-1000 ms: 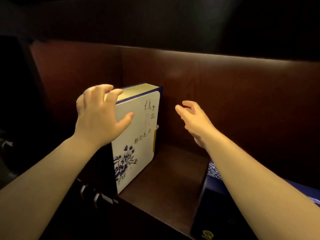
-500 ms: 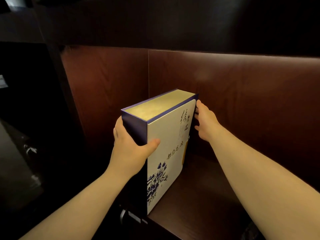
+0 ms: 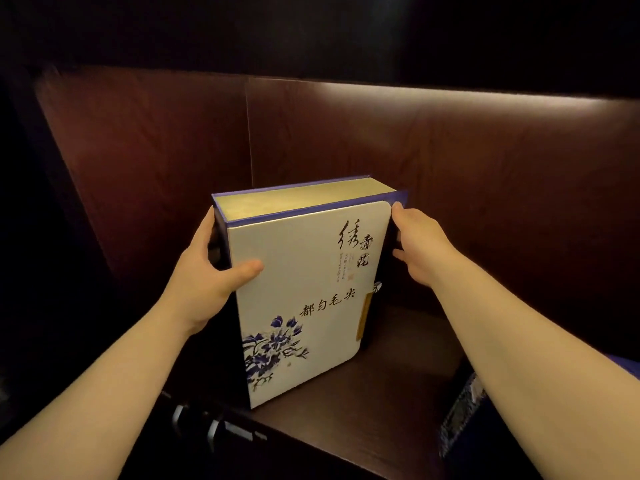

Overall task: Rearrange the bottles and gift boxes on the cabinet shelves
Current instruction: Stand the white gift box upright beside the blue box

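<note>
At the far left it is very dark, and nothing can be made out there. Low down, some small shiny metal handles (image 3: 221, 429) stick out below the front edge of the shelf.

The left hand (image 3: 204, 282) grips the left side of a tall white gift box with blue flowers, black writing and a gold top (image 3: 304, 289). The thumb lies flat on the white front, and the other fingers wrap around the dark blue side.

The box stands upright on the dark brown wooden shelf (image 3: 363, 403), near the back left corner of the red-brown cabinet wall (image 3: 450, 174). Its front face turns toward the camera.

The right hand (image 3: 420, 249) presses on the right edge of the box, near the top, with fingers curled behind it. So both hands hold the box between them.

At the far right, low down, the corner of another dark blue patterned box (image 3: 464, 414) peeks out under the right arm.
</note>
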